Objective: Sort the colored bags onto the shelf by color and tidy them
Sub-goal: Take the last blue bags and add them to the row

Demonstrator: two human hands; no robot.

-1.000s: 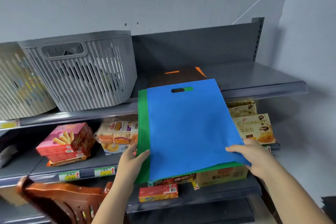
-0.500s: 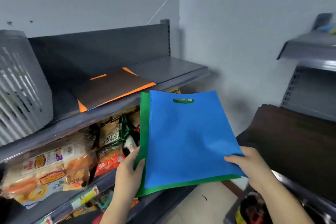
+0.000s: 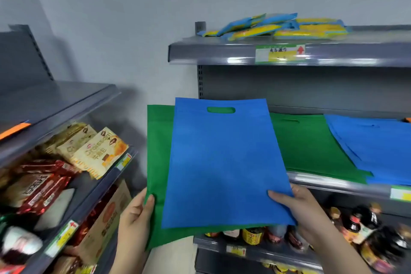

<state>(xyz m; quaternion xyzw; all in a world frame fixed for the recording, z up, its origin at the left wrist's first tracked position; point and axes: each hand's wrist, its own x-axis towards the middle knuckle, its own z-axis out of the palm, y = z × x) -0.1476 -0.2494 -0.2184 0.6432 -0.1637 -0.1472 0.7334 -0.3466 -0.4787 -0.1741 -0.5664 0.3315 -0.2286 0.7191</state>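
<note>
Both hands hold two flat bags before the shelf (image 3: 333, 181): the left hand (image 3: 135, 218) pinches the green bag (image 3: 156, 162), the right hand (image 3: 298, 207) grips the blue bag (image 3: 222, 162) lying on it.

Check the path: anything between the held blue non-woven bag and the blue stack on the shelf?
Nothing visible. The flat blue non-woven bag is held ahead of the green bag pile; the blue bag stack lies right, its top bare.

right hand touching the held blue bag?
Touching. Head view: right hand pinches the blue bag's lower right corner, thumb lying on top.
</note>
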